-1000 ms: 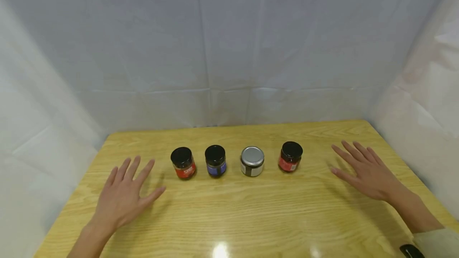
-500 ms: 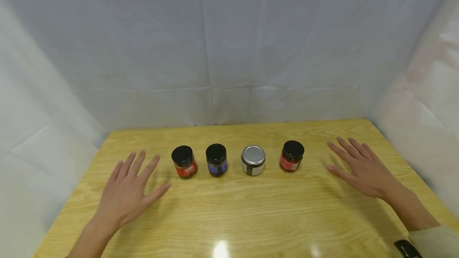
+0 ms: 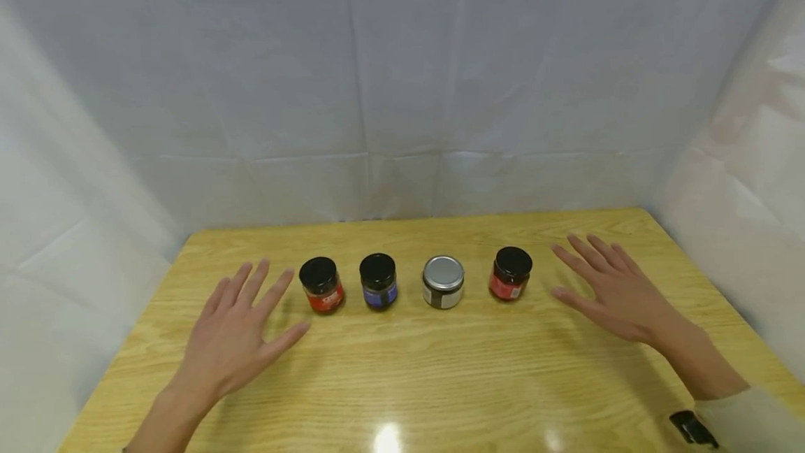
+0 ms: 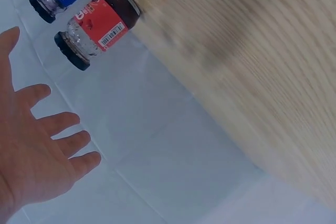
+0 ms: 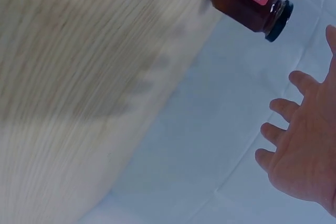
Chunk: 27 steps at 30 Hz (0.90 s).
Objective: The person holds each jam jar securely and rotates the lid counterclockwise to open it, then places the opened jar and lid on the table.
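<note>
Both hands hover over the wooden table with fingers spread and nothing held. My left hand [image 3: 229,341] is left of a jar with a red label and black lid [image 3: 322,286], its thumb tip just short of the jar. Right of that jar stands one with a blue label and black lid [image 3: 379,282], then a squat jar with a silver lid and a pale and black label [image 3: 443,283]. A dark jar with a pinkish-red label [image 3: 510,275] is at the right end of the row. My right hand [image 3: 619,296] is to the right of it, fingertips pointing up and left.
The wooden table [image 3: 402,369] has white sheeting [image 3: 402,89] behind it and on both sides. A dark watch-like band [image 3: 692,428] shows by the right sleeve [image 3: 745,418].
My left hand has moved right and slightly forward, nearer the red-label jar. My right hand has shifted left and forward, toward the rightmost jar. All the jars stay in place.
</note>
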{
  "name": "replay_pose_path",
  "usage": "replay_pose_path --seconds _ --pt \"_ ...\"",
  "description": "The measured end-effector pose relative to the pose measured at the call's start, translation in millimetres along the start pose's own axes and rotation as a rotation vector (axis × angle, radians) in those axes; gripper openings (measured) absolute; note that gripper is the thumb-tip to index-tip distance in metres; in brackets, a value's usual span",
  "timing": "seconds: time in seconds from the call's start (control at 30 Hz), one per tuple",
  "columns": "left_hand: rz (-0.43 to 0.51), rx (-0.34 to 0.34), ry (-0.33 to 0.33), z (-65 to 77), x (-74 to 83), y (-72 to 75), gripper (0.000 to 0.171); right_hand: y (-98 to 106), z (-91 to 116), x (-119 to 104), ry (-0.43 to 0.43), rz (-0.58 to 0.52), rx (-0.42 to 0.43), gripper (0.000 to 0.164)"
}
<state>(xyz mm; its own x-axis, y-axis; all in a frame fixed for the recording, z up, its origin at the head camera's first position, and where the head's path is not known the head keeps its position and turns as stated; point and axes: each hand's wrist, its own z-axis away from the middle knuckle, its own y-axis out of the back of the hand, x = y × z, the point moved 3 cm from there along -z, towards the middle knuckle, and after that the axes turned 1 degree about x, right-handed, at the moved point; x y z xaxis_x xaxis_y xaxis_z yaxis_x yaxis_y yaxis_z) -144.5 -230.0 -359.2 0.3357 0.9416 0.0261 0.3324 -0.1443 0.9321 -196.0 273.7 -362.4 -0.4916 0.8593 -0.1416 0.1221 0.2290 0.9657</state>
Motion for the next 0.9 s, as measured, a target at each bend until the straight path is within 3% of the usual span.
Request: replay_pose_path --seconds 0.9 --pt "-0.013 0.016 -0.084 -6.7 16.4 -1.4 0.077 -7 -34 -47 0.045 0.001 -0.030 0.072"
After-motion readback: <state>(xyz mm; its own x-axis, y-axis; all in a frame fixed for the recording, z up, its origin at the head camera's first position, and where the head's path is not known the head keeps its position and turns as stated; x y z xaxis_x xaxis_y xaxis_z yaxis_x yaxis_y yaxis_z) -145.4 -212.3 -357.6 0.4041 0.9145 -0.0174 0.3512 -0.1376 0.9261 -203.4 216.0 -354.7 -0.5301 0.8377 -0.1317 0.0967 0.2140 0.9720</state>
